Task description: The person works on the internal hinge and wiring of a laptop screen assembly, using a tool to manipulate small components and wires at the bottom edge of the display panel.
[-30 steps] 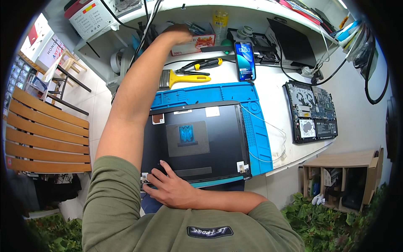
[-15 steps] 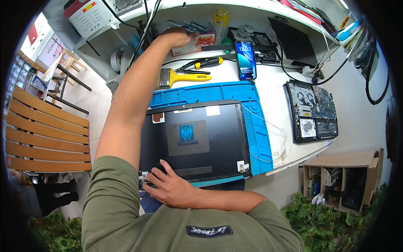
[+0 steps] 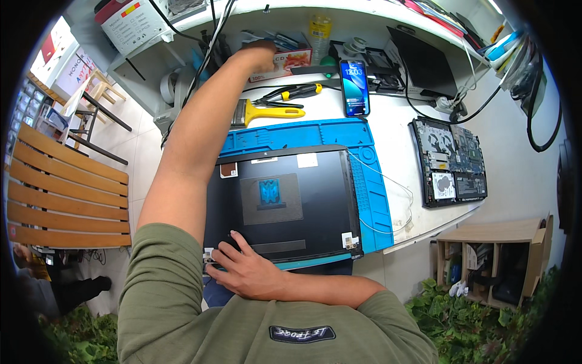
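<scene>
A dark laptop panel (image 3: 327, 200) with a blue emblem (image 3: 269, 192) lies on a blue mat (image 3: 379, 200) in the near middle of the desk (image 3: 403, 155). The right hand (image 3: 248, 272) rests on its near left corner, the fingers spread apart and the fingertips touching the panel. The left hand (image 3: 262, 56) reaches to the far side, just at a red and white box (image 3: 292, 62); its fingers are hidden, so I cannot tell whether they hold anything. Just beyond the mat lie a yellow paintbrush (image 3: 276, 113) and pliers (image 3: 308, 90) with yellow and black handles. Right of these is a phone (image 3: 355, 88), its screen lit. An opened laptop base (image 3: 450, 161) sits on the right, apart from the mat. A bottle (image 3: 319, 30) with a yellow label stands at the far side.
</scene>
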`<control>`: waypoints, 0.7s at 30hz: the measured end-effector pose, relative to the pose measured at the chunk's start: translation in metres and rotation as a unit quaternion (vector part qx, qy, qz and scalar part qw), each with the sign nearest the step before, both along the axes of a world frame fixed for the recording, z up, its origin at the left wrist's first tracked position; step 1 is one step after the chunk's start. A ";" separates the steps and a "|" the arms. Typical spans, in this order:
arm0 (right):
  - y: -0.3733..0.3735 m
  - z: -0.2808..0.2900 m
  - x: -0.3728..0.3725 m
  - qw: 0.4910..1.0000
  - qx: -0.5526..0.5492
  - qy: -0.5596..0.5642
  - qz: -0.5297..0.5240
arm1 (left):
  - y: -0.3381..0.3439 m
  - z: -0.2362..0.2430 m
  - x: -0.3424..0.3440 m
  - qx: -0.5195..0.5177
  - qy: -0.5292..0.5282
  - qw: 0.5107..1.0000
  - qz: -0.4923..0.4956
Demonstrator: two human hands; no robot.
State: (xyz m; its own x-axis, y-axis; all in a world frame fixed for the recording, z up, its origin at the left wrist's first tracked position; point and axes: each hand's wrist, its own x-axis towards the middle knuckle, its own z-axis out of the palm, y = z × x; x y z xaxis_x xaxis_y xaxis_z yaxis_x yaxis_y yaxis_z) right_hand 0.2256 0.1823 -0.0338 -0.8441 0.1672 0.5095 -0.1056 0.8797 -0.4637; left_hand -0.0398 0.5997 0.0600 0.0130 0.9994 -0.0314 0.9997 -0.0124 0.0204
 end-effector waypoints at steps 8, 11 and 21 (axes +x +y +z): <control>0.000 -0.001 0.000 1.000 -0.001 -0.011 0.002 | -0.017 0.006 0.013 0.057 0.003 0.998 -0.016; 0.001 0.000 0.000 1.000 0.000 -0.013 0.006 | -0.025 0.003 0.013 0.095 -0.007 0.995 -0.011; 0.000 0.001 0.001 1.000 0.002 -0.021 0.010 | -0.013 0.008 -0.003 0.073 -0.101 0.992 -0.032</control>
